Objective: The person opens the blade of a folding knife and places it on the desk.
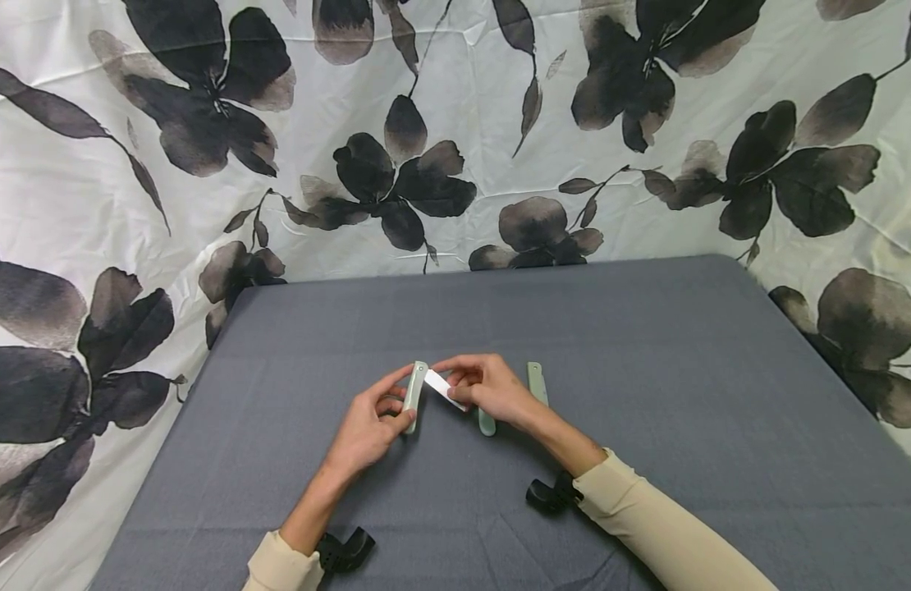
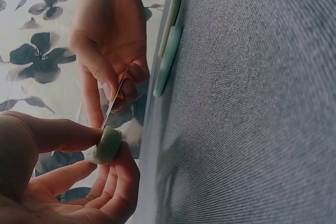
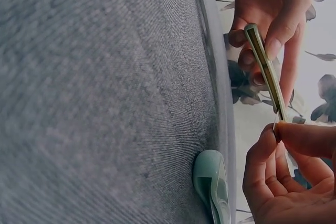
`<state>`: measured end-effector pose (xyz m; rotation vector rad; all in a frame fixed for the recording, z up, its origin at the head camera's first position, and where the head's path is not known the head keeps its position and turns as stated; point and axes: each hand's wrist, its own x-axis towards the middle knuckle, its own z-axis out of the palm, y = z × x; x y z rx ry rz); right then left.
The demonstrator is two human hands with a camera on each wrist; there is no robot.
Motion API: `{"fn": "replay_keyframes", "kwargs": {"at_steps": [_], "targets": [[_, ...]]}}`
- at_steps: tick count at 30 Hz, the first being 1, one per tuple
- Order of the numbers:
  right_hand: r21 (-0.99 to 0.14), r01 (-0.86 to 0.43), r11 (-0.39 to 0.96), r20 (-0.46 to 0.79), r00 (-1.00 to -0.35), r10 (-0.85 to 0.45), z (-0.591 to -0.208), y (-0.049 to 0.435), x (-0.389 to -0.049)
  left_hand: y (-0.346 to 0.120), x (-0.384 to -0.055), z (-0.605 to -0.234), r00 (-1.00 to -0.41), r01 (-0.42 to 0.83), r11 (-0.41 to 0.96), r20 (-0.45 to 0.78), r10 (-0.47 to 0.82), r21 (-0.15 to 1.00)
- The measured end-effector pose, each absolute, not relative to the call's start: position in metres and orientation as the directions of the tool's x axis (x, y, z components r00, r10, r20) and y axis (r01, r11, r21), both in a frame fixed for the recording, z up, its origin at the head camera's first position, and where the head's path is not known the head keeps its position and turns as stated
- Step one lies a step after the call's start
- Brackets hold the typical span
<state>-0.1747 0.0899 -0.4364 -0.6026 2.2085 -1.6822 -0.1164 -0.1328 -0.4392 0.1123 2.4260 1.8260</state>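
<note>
A folding knife with a pale green handle [image 1: 414, 398] is held above the grey cloth, its blade [image 1: 444, 388] swung partly out from the pivot end. My left hand [image 1: 368, 427] grips the handle between thumb and fingers. With thumb and fingertips, my right hand [image 1: 497, 390] pinches the flat, pale blade. In the right wrist view the handle's long slot [image 3: 266, 74] faces the camera. Seen from the left wrist, the blade [image 2: 119, 90] shows as a thin edge between the two hands.
Two more pale green pieces lie on the cloth by my right hand: a long one [image 1: 537, 382] beyond the wrist and a rounded one [image 1: 487, 423] partly hidden beneath the hand. The grey-covered table [image 1: 647, 353] meets a floral sheet [image 1: 515, 148] at its back and sides.
</note>
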Motion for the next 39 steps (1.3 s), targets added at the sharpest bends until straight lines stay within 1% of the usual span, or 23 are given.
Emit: {"fn": "replay_keyframes", "kwargs": {"at_steps": [10,29,39], "targets": [[-0.952,-0.175,0.251,0.030,-0.871,-0.491,-0.4396,0.0923,-0.1749,-0.1334,-0.1171,-0.4404,-0.989,0.006,0.282,-0.037,0.147,0.959],[-0.930,-0.249,0.269,0.086,-0.862,-0.500,-0.4415,0.0951,-0.1729,-0.1365,-0.1142,-0.4403,-0.980,0.051,0.337,-0.017,0.196,0.940],[-0.927,-0.258,0.273,0.090,-0.858,-0.505,-0.4414,0.0961,-0.1719,-0.1375,-0.1122,-0.4396,-0.980,0.053,0.361,-0.022,0.200,0.931]]}}
